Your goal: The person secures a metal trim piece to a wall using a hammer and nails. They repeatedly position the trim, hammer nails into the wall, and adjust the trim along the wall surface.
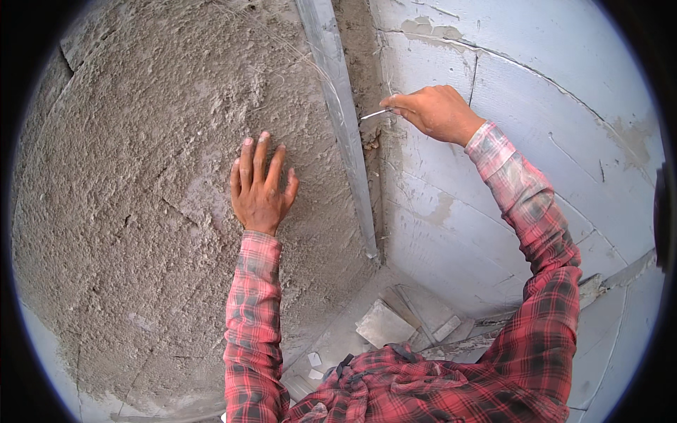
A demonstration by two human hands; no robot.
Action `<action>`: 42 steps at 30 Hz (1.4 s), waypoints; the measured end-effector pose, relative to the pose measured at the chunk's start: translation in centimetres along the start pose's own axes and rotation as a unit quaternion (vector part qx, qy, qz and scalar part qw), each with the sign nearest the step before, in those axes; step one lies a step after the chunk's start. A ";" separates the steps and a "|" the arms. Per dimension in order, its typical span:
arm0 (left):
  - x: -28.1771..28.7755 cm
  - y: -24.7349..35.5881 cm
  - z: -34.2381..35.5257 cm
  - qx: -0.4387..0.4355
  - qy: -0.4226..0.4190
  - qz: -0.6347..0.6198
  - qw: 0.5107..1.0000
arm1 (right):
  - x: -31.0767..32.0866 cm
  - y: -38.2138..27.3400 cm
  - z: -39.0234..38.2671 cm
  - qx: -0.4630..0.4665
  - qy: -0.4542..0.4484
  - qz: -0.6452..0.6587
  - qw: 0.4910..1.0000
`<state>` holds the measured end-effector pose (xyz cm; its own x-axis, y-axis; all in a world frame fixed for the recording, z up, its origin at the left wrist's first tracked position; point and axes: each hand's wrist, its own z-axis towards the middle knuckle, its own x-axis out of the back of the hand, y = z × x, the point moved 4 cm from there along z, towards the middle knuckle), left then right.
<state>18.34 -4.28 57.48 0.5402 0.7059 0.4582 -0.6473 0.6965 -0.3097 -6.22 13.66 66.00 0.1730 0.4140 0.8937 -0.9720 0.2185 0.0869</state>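
My left hand [262,190] lies flat against the rough grey-brown plastered wall [141,176], its fingers stretched and slightly apart. To the right of it, a long straight metal bar [343,120] runs along the wall close to the corner. My right hand [437,113] is closed in a pinch around a thin, light-coloured rod [375,113], perhaps metal. The rod's free end points left and reaches the right edge of the bar, or nearly so. Whether its tip touches the bar or the wall behind it I cannot tell.
Pale, bluish-white block wall [451,183] with mortar joints and cracks stands on the right, meeting the plaster at a corner. Lower down lie a square grey slab [386,325], a small block piece [446,328] and scraps. A beam-like ledge [627,271] juts out at the right.
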 end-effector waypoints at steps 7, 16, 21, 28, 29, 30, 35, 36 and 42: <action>0.4 0.0 0.2 -0.026 0.034 0.003 0.999 | -5.6 0.3 0.7 0.007 -0.073 0.114 0.991; 0.4 0.0 0.0 -0.018 0.030 0.015 0.999 | -9.7 0.0 5.9 -0.179 -0.060 0.536 0.823; 0.4 0.0 0.0 -0.008 0.041 0.008 0.999 | -9.1 0.9 6.7 -0.125 -0.009 0.486 0.865; 0.1 -0.3 -0.3 -0.010 0.039 0.006 0.999 | -7.6 1.6 5.4 -0.147 0.066 0.376 0.913; 0.1 -0.3 -0.3 -0.010 0.040 0.008 0.999 | -7.6 1.7 5.4 -0.147 0.068 0.362 0.918; 0.0 -0.4 -0.3 -0.009 0.029 0.003 1.000 | -7.5 1.8 5.5 -0.143 0.094 0.356 0.919; 0.1 -0.2 0.0 -0.005 0.049 0.004 0.999 | -8.2 1.0 6.7 -0.069 0.128 0.262 0.954; 0.1 -0.1 0.0 -0.002 0.052 0.007 0.999 | -8.2 1.0 7.0 -0.055 0.116 0.275 0.953; 0.2 -0.1 -0.2 -0.010 0.035 0.003 0.999 | -6.5 0.5 6.9 -0.068 0.062 0.167 0.982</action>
<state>18.62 -4.21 57.48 0.5731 0.7168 0.3971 -0.6406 0.6941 -0.3284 -8.89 4.98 63.25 -0.1256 0.5843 0.8017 -0.9490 0.1647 -0.2687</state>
